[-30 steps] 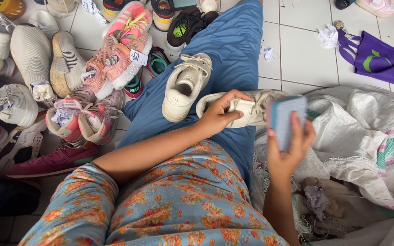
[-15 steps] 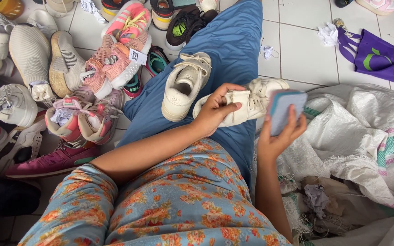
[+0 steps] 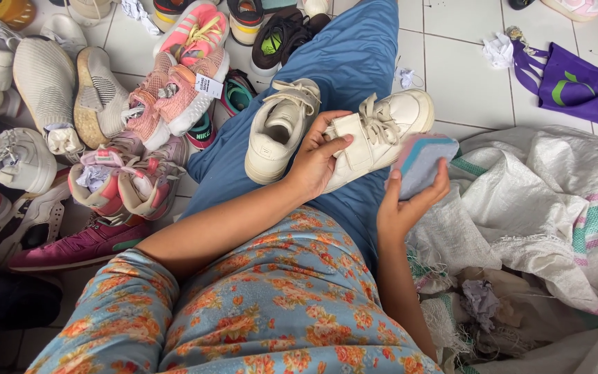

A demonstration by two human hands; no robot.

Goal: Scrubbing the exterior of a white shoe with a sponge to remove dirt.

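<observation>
On the tiled floor (image 3: 465, 76) your left hand (image 3: 316, 163) grips a cream shoe (image 3: 382, 131), your right hand (image 3: 403, 208) clasps a sponge (image 3: 420, 163) just beside it, wiping not begun.

Person wears a light blue floral garment (image 3: 271, 305) printed with orange and red blossoms over the torso and lap, plain blue trousers (image 3: 351, 62) on the outstretched leg, forearms unsleeved, and 2 ungloved hands without visible rings.
</observation>
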